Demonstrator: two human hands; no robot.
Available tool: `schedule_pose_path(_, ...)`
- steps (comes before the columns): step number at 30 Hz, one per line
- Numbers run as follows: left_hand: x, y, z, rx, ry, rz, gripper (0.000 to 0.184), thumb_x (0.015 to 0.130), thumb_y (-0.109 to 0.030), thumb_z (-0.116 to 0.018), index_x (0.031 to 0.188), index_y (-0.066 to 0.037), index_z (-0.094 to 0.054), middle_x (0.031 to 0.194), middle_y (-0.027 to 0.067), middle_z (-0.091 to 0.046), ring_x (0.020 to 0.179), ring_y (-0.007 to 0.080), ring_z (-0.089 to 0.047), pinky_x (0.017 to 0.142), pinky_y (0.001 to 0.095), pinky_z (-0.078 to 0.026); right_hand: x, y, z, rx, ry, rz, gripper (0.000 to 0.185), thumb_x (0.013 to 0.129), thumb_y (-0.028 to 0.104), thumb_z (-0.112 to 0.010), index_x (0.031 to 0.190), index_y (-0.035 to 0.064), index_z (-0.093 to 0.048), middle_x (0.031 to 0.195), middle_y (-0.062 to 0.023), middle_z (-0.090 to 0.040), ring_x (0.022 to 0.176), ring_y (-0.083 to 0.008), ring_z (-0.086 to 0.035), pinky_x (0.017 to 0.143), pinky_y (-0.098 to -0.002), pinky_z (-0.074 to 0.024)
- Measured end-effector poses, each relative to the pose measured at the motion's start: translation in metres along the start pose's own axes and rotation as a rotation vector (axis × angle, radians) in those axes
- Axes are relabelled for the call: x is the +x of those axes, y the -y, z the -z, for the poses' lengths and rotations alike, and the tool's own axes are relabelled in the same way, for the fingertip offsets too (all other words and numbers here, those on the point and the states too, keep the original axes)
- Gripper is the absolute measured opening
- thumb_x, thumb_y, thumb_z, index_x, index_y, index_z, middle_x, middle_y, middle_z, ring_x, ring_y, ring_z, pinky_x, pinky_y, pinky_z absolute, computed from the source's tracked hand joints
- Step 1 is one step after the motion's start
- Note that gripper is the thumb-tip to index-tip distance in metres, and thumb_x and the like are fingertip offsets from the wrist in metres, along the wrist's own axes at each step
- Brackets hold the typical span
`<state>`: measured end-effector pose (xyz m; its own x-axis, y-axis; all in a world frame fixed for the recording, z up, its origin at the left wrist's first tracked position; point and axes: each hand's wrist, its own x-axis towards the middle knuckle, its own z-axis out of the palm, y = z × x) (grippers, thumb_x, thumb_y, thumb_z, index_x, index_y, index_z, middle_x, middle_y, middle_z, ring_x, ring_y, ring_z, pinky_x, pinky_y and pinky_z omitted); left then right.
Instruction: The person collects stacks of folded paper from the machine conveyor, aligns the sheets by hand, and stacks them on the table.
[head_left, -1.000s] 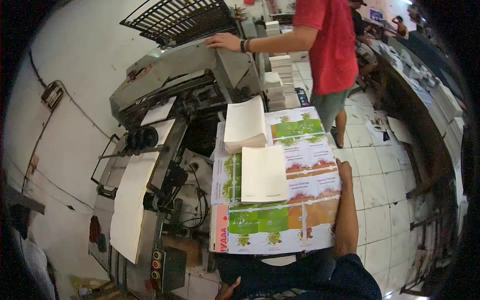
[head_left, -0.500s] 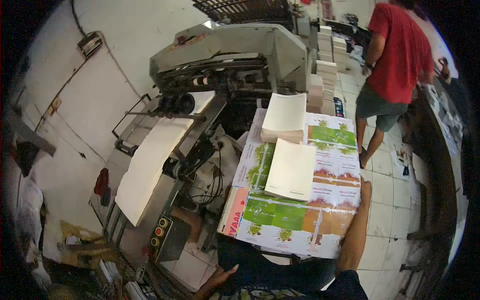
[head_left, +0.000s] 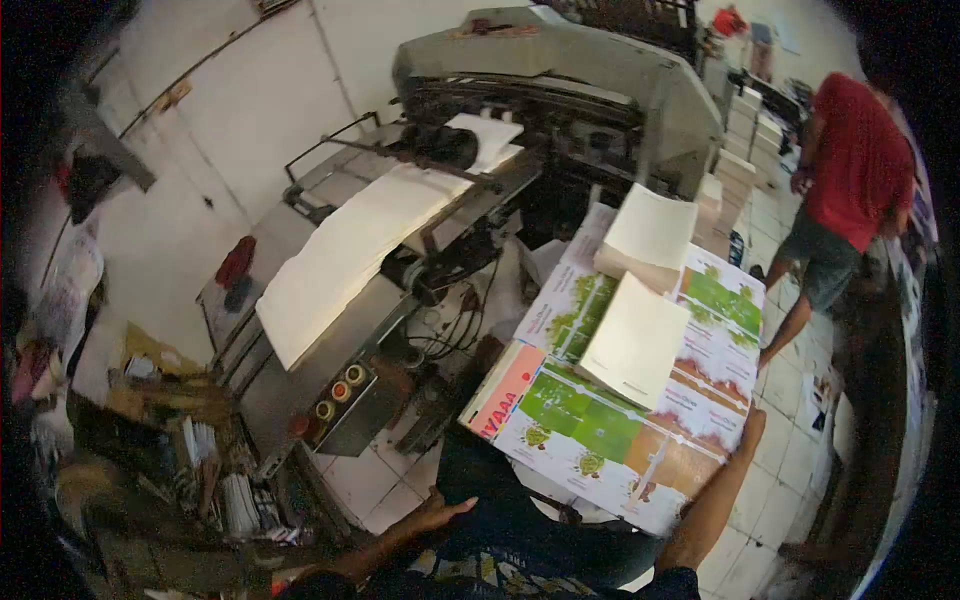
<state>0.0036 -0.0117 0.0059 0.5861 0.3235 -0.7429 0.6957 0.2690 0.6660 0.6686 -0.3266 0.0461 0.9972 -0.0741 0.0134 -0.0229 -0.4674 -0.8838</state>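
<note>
A printed sheet (head_left: 580, 415) with green and brown patterns covers a surface in front of my body. Two stacks of cream paper rest on it: a front stack (head_left: 635, 340) and a back stack (head_left: 650, 225), touching at their corners. At the sheet's right edge lies my right hand (head_left: 752, 432), its fingers mostly hidden by the hand and the edge. My left hand (head_left: 440, 510) is low at the centre, beside my dark clothing, its fingers apart and holding nothing. A long row of overlapping cream paper (head_left: 350, 255) lies on the machine's feed table to the left.
A large grey machine (head_left: 560, 60) stands behind, with round buttons (head_left: 340, 392) on its near side panel. Bundled papers (head_left: 240, 505) lie low at the left. A person in a red shirt (head_left: 860, 160) stands at the right, beside tall paper stacks (head_left: 735, 180).
The view has swung left, so the machine and sheet appear farther right. The person in red has let go of the machine and moved away. My left hand has come further into view.
</note>
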Motion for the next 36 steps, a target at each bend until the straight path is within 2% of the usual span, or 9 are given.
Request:
schedule_pose_path(8, -0.015, -0.027, -0.003, 0.126, 0.016, 0.035, 0.152, 0.068, -0.088, -0.061, 0.145, 0.024, 0.005, 0.157, 0.037, -0.014, 0.148, 0.0369, -0.025, 0.119, 0.0401, -0.026, 0.003, -0.006, -0.001, 0.016, 0.022, -0.03, 0.065, 0.091, 0.052, -0.061, 0.078, -0.0114, -0.065, 0.077, -0.0296, -0.067, 0.071, -0.0399, -0.067, 0.069, -0.0488, -0.0516)
schedule_pose_path(11, -0.033, -0.051, -0.007, -0.14, 0.152, -0.109, 0.152, 0.067, -0.089, -0.06, 0.146, 0.022, 0.008, 0.157, 0.0396, -0.011, 0.148, 0.0391, -0.023, 0.119, 0.0409, -0.025, 0.004, -0.006, -0.005, 0.022, 0.035, -0.033, 0.065, 0.091, 0.052, -0.061, 0.078, -0.0112, -0.065, 0.077, -0.0294, -0.067, 0.071, -0.0397, -0.066, 0.069, -0.0486, -0.0516)
schedule_pose_path(13, -0.034, -0.05, -0.007, 0.199, -0.117, 0.072, 0.152, 0.067, -0.089, -0.061, 0.147, 0.02, 0.01, 0.157, 0.0399, -0.006, 0.149, 0.0417, -0.019, 0.12, 0.0429, -0.023, 0.004, -0.008, -0.006, 0.023, 0.037, -0.037, 0.065, 0.091, 0.052, -0.061, 0.078, -0.0112, -0.065, 0.077, -0.0292, -0.067, 0.071, -0.0396, -0.066, 0.069, -0.0486, -0.0516)
schedule_pose_path(20, -0.006, -0.019, -0.004, 0.124, -0.003, -0.032, 0.153, 0.067, -0.09, -0.059, 0.146, 0.019, 0.014, 0.158, 0.0381, 0.008, 0.15, 0.0438, -0.007, 0.122, 0.0474, -0.019, 0.005, -0.009, -0.008, 0.027, 0.044, -0.052, 0.065, 0.091, 0.053, -0.06, 0.078, -0.0109, -0.065, 0.077, -0.0287, -0.067, 0.07, -0.0392, -0.066, 0.068, -0.0483, -0.0515)
schedule_pose_path(26, -0.068, -0.107, -0.012, 0.265, -0.031, 0.181, 0.144, 0.071, -0.089, -0.057, 0.153, 0.01, 0.009, 0.158, 0.0371, 0.013, 0.149, 0.0481, -0.005, 0.122, 0.0505, -0.017, 0.007, -0.008, -0.011, 0.016, 0.054, -0.046, 0.066, 0.091, 0.053, -0.06, 0.078, -0.0107, -0.065, 0.076, -0.0282, -0.067, 0.069, -0.0388, -0.065, 0.068, -0.048, -0.0514)
schedule_pose_path(29, -0.05, -0.085, -0.014, 0.307, -0.136, 0.201, 0.138, 0.073, -0.089, -0.054, 0.155, 0.008, 0.0, 0.157, 0.039, 0.007, 0.149, 0.0489, -0.004, 0.122, 0.0523, -0.016, 0.007, -0.007, -0.009, 0.019, 0.052, -0.044, 0.066, 0.091, 0.054, -0.06, 0.078, -0.0105, -0.065, 0.076, -0.028, -0.066, 0.069, -0.0387, -0.065, 0.068, -0.0479, -0.0513)
schedule_pose_path(31, -0.014, -0.042, -0.004, 0.25, 0.027, -0.16, 0.138, 0.073, -0.09, -0.052, 0.154, 0.01, -0.001, 0.156, 0.0413, 0.001, 0.149, 0.0487, -0.005, 0.122, 0.054, -0.017, 0.006, -0.007, -0.009, 0.021, 0.049, -0.042, 0.066, 0.091, 0.054, -0.06, 0.078, -0.0105, -0.065, 0.076, -0.0278, -0.066, 0.068, -0.0385, -0.065, 0.068, -0.0478, -0.0513)
schedule_pose_path(35, 0.019, 0.01, 0.007, 0.338, 0.044, -0.098, 0.138, 0.074, -0.09, -0.051, 0.153, 0.011, -0.002, 0.156, 0.0422, -0.003, 0.149, 0.0487, -0.004, 0.121, 0.0543, -0.017, 0.002, -0.009, -0.009, 0.029, 0.039, -0.045, 0.066, 0.092, 0.054, -0.06, 0.078, -0.0103, -0.065, 0.076, -0.0275, -0.066, 0.068, -0.0383, -0.064, 0.068, -0.0477, -0.0513)
schedule_pose_path(36, 0.027, 0.029, 0.005, 0.305, -0.057, -0.049, 0.112, 0.082, -0.076, -0.057, 0.152, 0.003, -0.019, 0.154, 0.0279, -0.022, 0.146, 0.0389, -0.02, 0.122, 0.0484, -0.017, 0.002, -0.01, -0.01, 0.024, 0.044, -0.045, 0.066, 0.092, 0.054, -0.06, 0.078, -0.0103, -0.065, 0.076, -0.0274, -0.066, 0.068, -0.0382, -0.064, 0.068, -0.0476, -0.0512)
